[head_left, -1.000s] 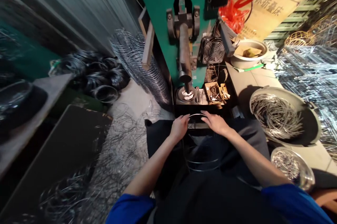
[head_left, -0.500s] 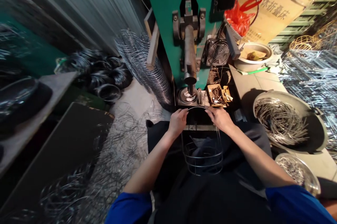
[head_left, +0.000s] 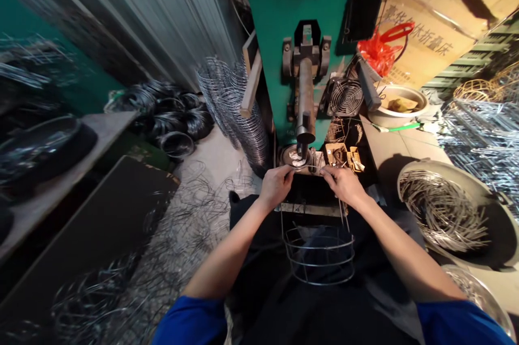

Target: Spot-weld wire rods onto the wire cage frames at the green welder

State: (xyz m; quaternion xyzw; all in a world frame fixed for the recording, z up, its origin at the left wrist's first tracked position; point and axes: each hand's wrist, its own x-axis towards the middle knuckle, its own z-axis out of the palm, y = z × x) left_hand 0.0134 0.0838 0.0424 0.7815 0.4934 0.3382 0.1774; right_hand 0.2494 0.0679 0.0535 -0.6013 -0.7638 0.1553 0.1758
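Observation:
A wire basket frame (head_left: 320, 283) with curved rungs hangs over my lap, its long side wires running up to my hands. My left hand (head_left: 277, 188) pinches the frame's upper wire on the left, and my right hand (head_left: 344, 185) pinches it on the right. Between them the top wire lies against the lower electrode (head_left: 294, 156) of a green spot welder (head_left: 267, 20). Above it the welder's thick upper arm (head_left: 306, 101) points down, its tip close to the wire. Whether tip and wire touch, I cannot tell.
A stack of wire rings (head_left: 239, 112) stands left of the welder. Loose wires litter the floor (head_left: 194, 210). At right are a basin of bent wires (head_left: 444, 212), a metal bowl (head_left: 482, 291), a small yellow box (head_left: 336, 156) and a heap of wire frames (head_left: 482, 134).
Both hands have brought the frame's top wire forward and up to the welder's lower electrode. The wire looked bowed in front of it before. The camera view has shifted a little.

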